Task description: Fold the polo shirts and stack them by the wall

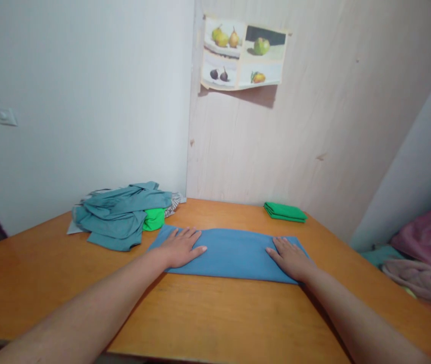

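Note:
A blue cloth (234, 254) folded into a long strip lies across the middle of the orange wooden table (208, 313). My left hand (180, 246) rests flat on the strip's left end, fingers spread. On the right end my right hand (290, 258) presses flat, palm down, fingers stretched out. Neither hand grips anything.
A heap of teal clothes (119, 215) with a bright green piece (154, 219) sits at the table's back left. A folded green cloth (285, 212) lies at the back right by the wooden wall. Pink and grey fabrics (426, 253) lie beyond the table's right edge.

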Demonstrator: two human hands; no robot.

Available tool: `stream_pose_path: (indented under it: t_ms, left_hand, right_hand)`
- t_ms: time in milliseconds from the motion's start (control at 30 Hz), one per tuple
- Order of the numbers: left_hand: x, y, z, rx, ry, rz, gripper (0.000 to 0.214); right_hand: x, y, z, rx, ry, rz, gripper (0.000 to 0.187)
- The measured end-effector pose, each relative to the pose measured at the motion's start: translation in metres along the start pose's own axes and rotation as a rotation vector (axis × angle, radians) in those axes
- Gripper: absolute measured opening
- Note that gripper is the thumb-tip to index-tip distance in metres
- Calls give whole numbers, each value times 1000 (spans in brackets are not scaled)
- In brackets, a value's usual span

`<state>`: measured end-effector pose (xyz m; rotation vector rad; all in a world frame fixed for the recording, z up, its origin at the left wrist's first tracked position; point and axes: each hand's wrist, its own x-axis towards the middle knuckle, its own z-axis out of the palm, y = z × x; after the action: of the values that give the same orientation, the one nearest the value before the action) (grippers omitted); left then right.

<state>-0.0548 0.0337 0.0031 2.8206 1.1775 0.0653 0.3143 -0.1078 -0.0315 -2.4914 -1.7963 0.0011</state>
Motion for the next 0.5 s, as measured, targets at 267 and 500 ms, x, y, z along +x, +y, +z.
stream_pose_path:
  t_ms: [267,500]
  left_hand:
    - [-60,6,2,-10,-4,17,87]
    - [-72,15,-4,-26,16,14,84]
  right_hand:
    - [-61,-10,5,4,6,-6,88]
    - [-73,-27,-10,-15,19,11,84]
